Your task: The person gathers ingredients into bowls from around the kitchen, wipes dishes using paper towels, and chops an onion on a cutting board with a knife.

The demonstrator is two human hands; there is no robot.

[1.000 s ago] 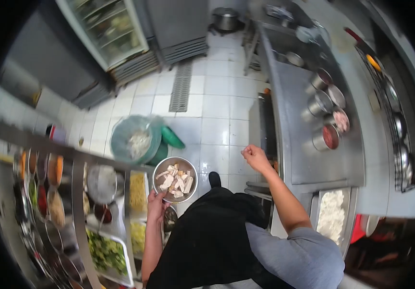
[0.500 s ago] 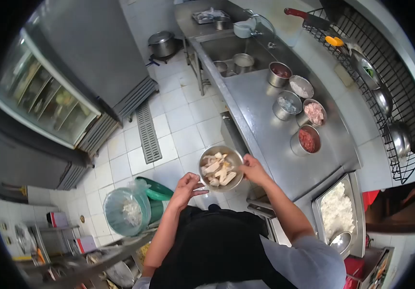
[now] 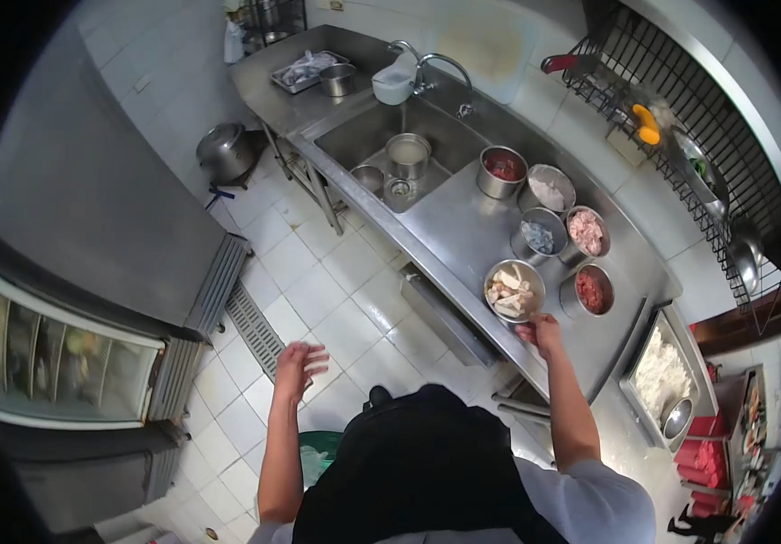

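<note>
My right hand (image 3: 543, 334) grips the near rim of a round steel bowl (image 3: 536, 277) full of pale, chunky cut pieces (image 3: 511, 291). The bowl is over the front part of the steel counter; whether it touches the surface I cannot tell. Beside it stands a steel pot of red minced meat (image 3: 589, 292). Behind are pots with pink meat (image 3: 587, 231), grey-blue pieces (image 3: 538, 237), something whitish (image 3: 549, 192) and dark red contents (image 3: 503, 169). Out over the floor, my left hand (image 3: 298, 370) holds nothing, its fingers apart.
A sink (image 3: 345, 145) with pots in it lies farther along the counter (image 3: 440, 195). At right is a tray of white food (image 3: 663, 376) with a metal scoop or ladle (image 3: 677, 419). A wire rack (image 3: 681, 136) hangs on the wall. Fridges (image 3: 73, 363) stand left; a green bin (image 3: 322, 444) is near my body.
The bowl has moved right from over the floor to the counter, in my right hand. My left hand, earlier beside the bowl, is now well apart from it. The view has turned.
</note>
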